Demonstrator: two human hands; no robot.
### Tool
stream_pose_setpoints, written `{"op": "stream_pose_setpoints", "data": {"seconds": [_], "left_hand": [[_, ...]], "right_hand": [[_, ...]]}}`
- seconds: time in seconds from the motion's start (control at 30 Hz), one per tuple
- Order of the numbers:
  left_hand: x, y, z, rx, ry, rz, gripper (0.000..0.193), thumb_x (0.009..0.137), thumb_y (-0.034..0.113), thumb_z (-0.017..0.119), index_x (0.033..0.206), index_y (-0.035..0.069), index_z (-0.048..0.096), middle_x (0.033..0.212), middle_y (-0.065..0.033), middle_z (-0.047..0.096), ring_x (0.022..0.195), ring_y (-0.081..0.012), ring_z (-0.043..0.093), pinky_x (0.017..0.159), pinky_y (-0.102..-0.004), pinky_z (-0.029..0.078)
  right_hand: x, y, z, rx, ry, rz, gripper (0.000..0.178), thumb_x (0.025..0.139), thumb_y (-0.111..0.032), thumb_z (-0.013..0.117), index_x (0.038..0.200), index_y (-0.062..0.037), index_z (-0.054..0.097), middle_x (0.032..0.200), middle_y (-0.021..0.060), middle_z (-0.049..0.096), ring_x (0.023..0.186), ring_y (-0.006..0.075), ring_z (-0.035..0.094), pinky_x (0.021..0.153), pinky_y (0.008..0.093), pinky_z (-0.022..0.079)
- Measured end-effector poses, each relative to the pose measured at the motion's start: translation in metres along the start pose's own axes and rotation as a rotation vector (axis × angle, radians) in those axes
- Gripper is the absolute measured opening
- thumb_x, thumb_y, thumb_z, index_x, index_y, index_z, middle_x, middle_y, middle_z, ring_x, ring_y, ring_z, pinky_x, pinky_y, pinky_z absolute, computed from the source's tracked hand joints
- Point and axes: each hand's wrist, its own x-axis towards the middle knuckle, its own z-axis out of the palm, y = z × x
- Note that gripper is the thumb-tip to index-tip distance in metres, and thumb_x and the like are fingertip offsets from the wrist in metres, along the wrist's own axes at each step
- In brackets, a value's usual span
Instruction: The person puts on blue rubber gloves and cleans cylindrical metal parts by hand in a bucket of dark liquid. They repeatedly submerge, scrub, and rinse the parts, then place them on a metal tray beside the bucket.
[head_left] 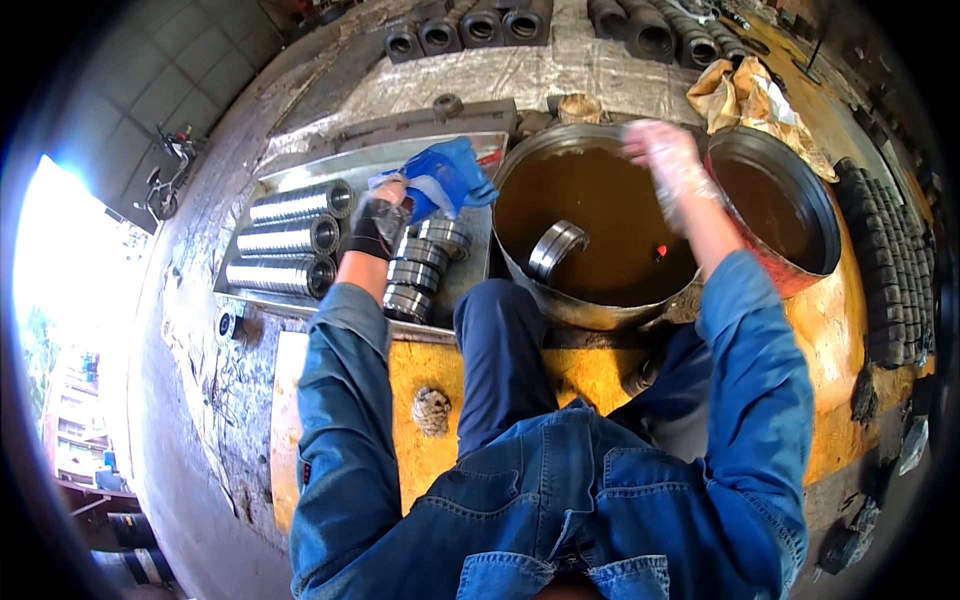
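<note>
My left hand (390,192), with a dark wrap at the wrist, is closed on a crumpled blue cloth (445,178) above the metal tray (505,250). Just below it in the tray lie several shiny bearing rings (415,272). Longer rows of rings (290,235) lie along the tray's left side. My right hand (668,160), in a thin clear glove, is raised over the far right of a round drum (600,318) of brown liquid; its fingers are blurred. A metal ring (553,250) sits partly out of the liquid at the drum's left. A small red object (661,252) shows at the surface.
A second, red-sided drum (800,278) of brown liquid stands at the right. Behind it lies crumpled brown paper (750,100). Dark stacked rings (885,265) line the far right. A balled rag (431,412) lies on the yellow surface (580,368) near my legs.
</note>
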Motion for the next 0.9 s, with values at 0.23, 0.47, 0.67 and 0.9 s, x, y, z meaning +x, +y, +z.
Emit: {"op": "stream_pose_setpoints", "data": {"seconds": [0.23, 0.47, 0.67, 0.9], "left_hand": [[0.013, 0.134, 0.026, -2.043, -0.144, -0.548, 0.011, 0.099, 0.017, 0.066, 0.094, 0.008, 0.070, 0.085, -0.0046, 0.073, 0.070, -0.0177, 0.070, 0.061, -0.0322, 0.058], [-0.043, 0.239, 0.008, -2.054, -0.392, -0.672, 0.021, 0.095, 0.024, 0.068, 0.094, 0.004, 0.070, 0.091, -0.0104, 0.074, 0.077, -0.0256, 0.070, 0.076, -0.0363, 0.057], [-0.085, 0.278, 0.060, -1.952, -0.114, -0.002, 0.017, 0.101, 0.015, 0.065, 0.115, 0.006, 0.069, 0.101, -0.0029, 0.071, 0.087, -0.0172, 0.068, 0.078, -0.0331, 0.054], [-0.156, 0.308, 0.096, -1.651, -0.414, -0.221, 0.020, 0.101, 0.025, 0.069, 0.102, 0.005, 0.070, 0.083, 0.0001, 0.067, 0.071, -0.0104, 0.059, 0.064, -0.0297, 0.048]], "right_hand": [[-0.150, -0.054, 0.111, -0.533, -0.184, -0.923, 0.024, 0.092, -0.011, 0.071, 0.116, -0.0050, 0.072, 0.109, 0.0148, 0.074, 0.101, 0.0320, 0.071, 0.091, 0.0408, 0.057], [-0.218, -0.029, 0.083, -0.842, 0.016, -0.717, 0.042, 0.087, -0.004, 0.065, 0.127, 0.0063, 0.061, 0.116, 0.0226, 0.068, 0.104, 0.0394, 0.067, 0.090, 0.0463, 0.057], [-0.256, 0.001, 0.053, -0.848, -0.038, -0.309, 0.052, 0.088, 0.001, 0.059, 0.139, 0.0053, 0.048, 0.117, 0.0282, 0.065, 0.098, 0.0459, 0.066, 0.084, 0.0513, 0.056], [-0.297, 0.059, 0.004, -0.927, 0.029, -0.103, 0.027, 0.101, -0.017, 0.050, 0.119, -0.0017, 0.061, 0.111, 0.0251, 0.068, 0.102, 0.0413, 0.067, 0.088, 0.0494, 0.054]]}}
